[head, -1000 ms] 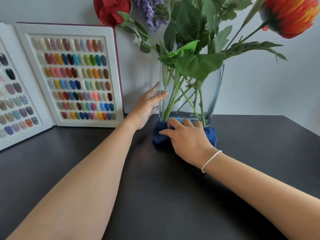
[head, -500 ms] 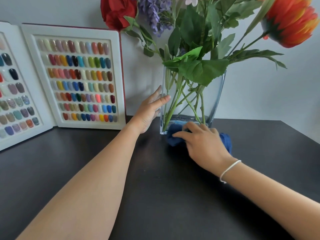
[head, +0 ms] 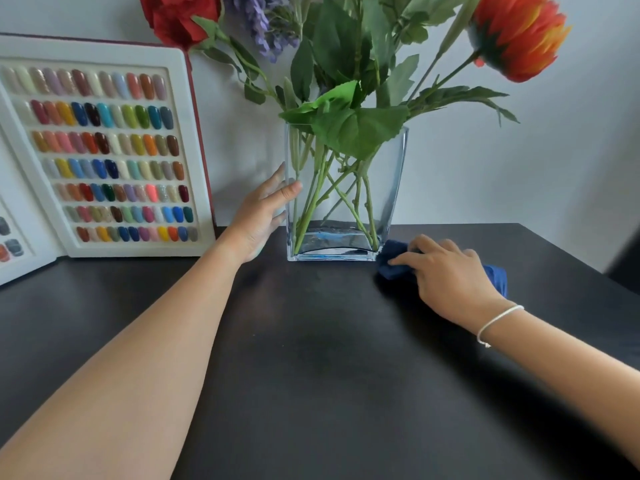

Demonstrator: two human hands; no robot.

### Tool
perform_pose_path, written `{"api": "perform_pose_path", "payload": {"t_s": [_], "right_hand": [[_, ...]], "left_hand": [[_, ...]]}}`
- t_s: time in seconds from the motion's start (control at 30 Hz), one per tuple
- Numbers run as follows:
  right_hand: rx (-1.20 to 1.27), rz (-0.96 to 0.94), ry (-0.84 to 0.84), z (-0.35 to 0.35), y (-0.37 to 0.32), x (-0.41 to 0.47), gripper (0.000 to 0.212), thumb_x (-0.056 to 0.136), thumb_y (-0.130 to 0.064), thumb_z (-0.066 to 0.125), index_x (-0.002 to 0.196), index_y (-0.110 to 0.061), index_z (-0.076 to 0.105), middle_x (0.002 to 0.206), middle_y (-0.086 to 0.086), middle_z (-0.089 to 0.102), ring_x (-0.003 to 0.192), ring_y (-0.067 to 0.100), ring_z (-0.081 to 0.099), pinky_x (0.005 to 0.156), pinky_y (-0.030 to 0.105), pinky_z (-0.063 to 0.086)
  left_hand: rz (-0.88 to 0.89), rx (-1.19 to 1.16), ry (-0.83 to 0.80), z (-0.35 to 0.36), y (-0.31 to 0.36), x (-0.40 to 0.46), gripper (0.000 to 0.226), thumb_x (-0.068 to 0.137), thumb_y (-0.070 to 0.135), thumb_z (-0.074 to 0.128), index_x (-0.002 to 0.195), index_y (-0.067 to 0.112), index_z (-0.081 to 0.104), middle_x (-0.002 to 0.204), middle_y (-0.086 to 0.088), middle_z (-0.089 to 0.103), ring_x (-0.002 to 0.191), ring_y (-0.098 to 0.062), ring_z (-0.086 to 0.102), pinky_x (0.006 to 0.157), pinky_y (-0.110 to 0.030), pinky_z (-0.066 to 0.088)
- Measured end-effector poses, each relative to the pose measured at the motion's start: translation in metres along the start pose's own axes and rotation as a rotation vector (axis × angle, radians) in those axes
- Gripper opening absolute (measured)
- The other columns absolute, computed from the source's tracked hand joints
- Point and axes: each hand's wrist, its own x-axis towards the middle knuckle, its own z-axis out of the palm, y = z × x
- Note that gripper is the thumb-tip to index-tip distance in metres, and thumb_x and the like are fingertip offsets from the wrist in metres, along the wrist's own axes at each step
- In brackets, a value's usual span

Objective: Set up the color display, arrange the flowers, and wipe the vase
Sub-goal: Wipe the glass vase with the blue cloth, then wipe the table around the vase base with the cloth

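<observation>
The vase (head: 346, 195) stands upright on the table (head: 311, 375), flowers (head: 349, 64) already in it, and the color display (head: 107, 150) is propped open against the wall to the vase's left. The left hand (head: 263, 213) lies flat against the vase's left wall, fingers straight, steadying it rather than gripping. The right hand (head: 446, 271) presses down on a blue cloth (head: 498, 277) on the table, just beside the vase's lower right corner, fingers bent over the cloth.

What worries me here: the vase is tall, narrow at the foot and top-heavy with those big blooms. The left hand only braces one side, so a firm push from the cloth against the right wall could slide the glass toward the display, or tip it. A swipe higher up could also snag a stem or leaf and drag the arrangement askew.

Compared with half a second ago, the cloth and right hand have travelled from in front of the vase's base out past its right corner, leaving the front foot of the glass uncovered. The left hand keeps its place on the left wall.
</observation>
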Motion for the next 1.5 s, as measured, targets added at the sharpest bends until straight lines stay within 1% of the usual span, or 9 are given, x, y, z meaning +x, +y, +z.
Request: {"api": "perform_pose_path", "payload": {"t_s": [0.17,0.3,0.4,0.63,0.83,1.0,1.23,1.4,1.5], "right_hand": [[0.228,0.101,-0.105,-0.018,0.013,0.001,0.035,0.091,-0.013,0.039,0.113,-0.032,0.059,0.117,0.001,0.053,0.106,0.028,0.049,0.082,0.037,0.039],[0.775,0.278,-0.009,-0.057,0.018,-0.014,0.023,0.091,-0.013,0.043,0.096,-0.018,0.065,0.099,0.009,0.067,0.090,0.023,0.058,0.070,0.029,0.041],[1.321,0.391,-0.089,-0.082,0.021,-0.042,0.024,0.090,-0.018,0.049,0.074,-0.024,0.067,0.069,-0.002,0.068,0.066,0.010,0.063,0.054,0.022,0.048],[1.907,0.391,-0.173,-0.107,0.017,-0.104,0.017,0.092,-0.023,0.048,0.097,-0.020,0.064,0.081,0.000,0.072,0.077,0.014,0.069,0.060,0.025,0.055],[2.070,0.211,-0.213,-0.137,0.003,-0.140,0.020,0.084,-0.019,0.050,0.094,-0.020,0.068,0.087,0.002,0.071,0.079,0.016,0.068,0.067,0.029,0.057],[2.094,0.168,-0.253,-0.151,-0.005,-0.164,0.021,0.083,-0.019,0.050,0.097,-0.018,0.066,0.090,0.005,0.070,0.078,0.019,0.067,0.070,0.030,0.057],[2.058,0.246,-0.200,-0.159,0.001,-0.182,0.027,0.094,-0.013,0.036,0.109,-0.014,0.059,0.103,0.008,0.062,0.097,0.024,0.055,0.095,0.042,0.044],[2.047,0.368,-0.199,-0.158,0.014,-0.199,0.025,0.085,-0.015,0.033,0.083,-0.015,0.059,0.071,0.002,0.061,0.055,0.018,0.058,0.057,0.030,0.049],[2.075,0.383,-0.211,-0.153,0.024,-0.215,0.020,0.072,-0.017,0.037,0.080,-0.014,0.055,0.075,0.006,0.060,0.071,0.030,0.057,0.072,0.042,0.048]], "left_hand": [[0.029,0.107,0.084,0.009,-0.001,-0.024,0.078,0.073,0.058,0.061,0.141,0.031,0.033,0.150,0.005,0.033,0.135,-0.012,0.031,0.108,-0.036,0.027],[0.064,0.111,0.315,0.009,0.003,-0.058,0.051,0.090,0.042,0.049,0.138,0.027,0.038,0.146,0.000,0.038,0.131,-0.016,0.038,0.108,-0.036,0.034],[0.076,0.110,0.388,0.016,0.015,-0.090,0.035,0.094,0.036,0.043,0.128,0.028,0.047,0.136,-0.002,0.046,0.120,-0.018,0.049,0.102,-0.037,0.041],[0.027,0.043,0.227,0.071,0.058,-0.174,0.018,0.093,0.027,0.048,0.099,0.033,0.063,0.110,-0.004,0.066,0.106,-0.018,0.061,0.090,-0.036,0.050],[-0.041,0.077,-0.052,0.125,0.092,-0.223,0.049,0.064,0.060,0.061,0.111,0.045,0.055,0.126,0.006,0.058,0.112,-0.010,0.058,0.096,-0.034,0.048],[-0.256,-0.090,-0.231,0.150,0.105,-0.239,0.049,0.074,0.049,0.063,0.113,0.018,0.063,0.112,-0.001,0.068,0.104,-0.017,0.063,0.087,-0.031,0.050],[-0.159,-0.132,-0.140,0.169,0.118,-0.253,0.016,0.086,0.015,0.059,0.101,0.015,0.065,0.099,-0.004,0.072,0.092,-0.020,0.067,0.086,-0.035,0.053],[-0.019,0.006,-0.071,0.191,0.126,-0.257,0.010,0.085,0.019,0.062,0.093,0.024,0.067,0.090,0.006,0.074,0.089,-0.013,0.069,0.078,-0.032,0.055],[0.070,0.079,-0.076,0.204,0.130,-0.257,0.007,0.085,0.020,0.062,0.088,0.026,0.065,0.077,0.013,0.072,0.076,-0.005,0.068,0.059,-0.018,0.051]]}}
